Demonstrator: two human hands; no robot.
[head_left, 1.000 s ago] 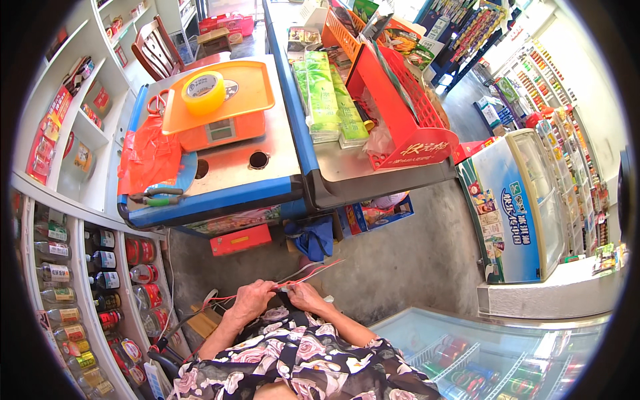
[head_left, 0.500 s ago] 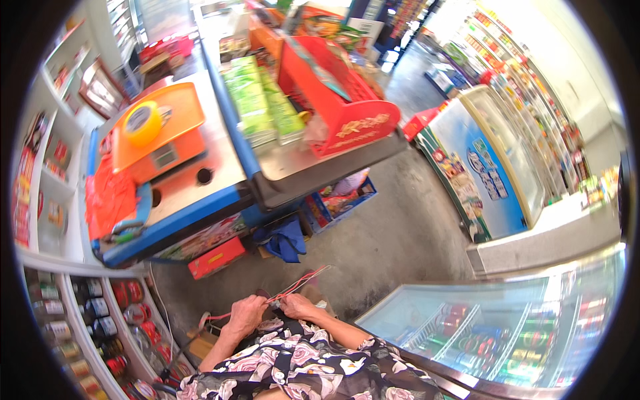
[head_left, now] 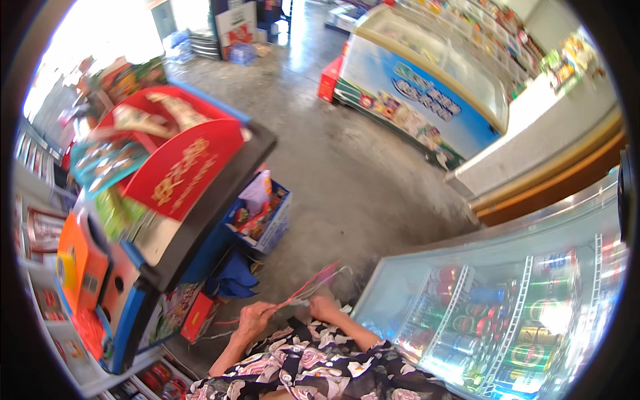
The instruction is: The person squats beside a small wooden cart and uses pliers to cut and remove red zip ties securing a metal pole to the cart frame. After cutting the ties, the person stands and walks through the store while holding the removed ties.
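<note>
My left hand is low in the middle of the head view, its fingers closed round a thin red cord. The cord slants up and to the right past the hand, and a paler tail trails out on its left side. A whitish strand runs beside the red one and curls at its far end. To the right, my right hand is closed just below the strands. Its fingertips are blurred, so what they pinch cannot be made out.
A glass-topped drinks cooler stands close on my right. At left, a blue-edged counter carries a red display bin and an orange box. A blue crate sits beside it on the floor. Farther off stands a chest freezer.
The view has swung to the right, so the counter sits farther left and more of the cooler shows. My hands are a little farther apart, with the cord still in my left hand.
</note>
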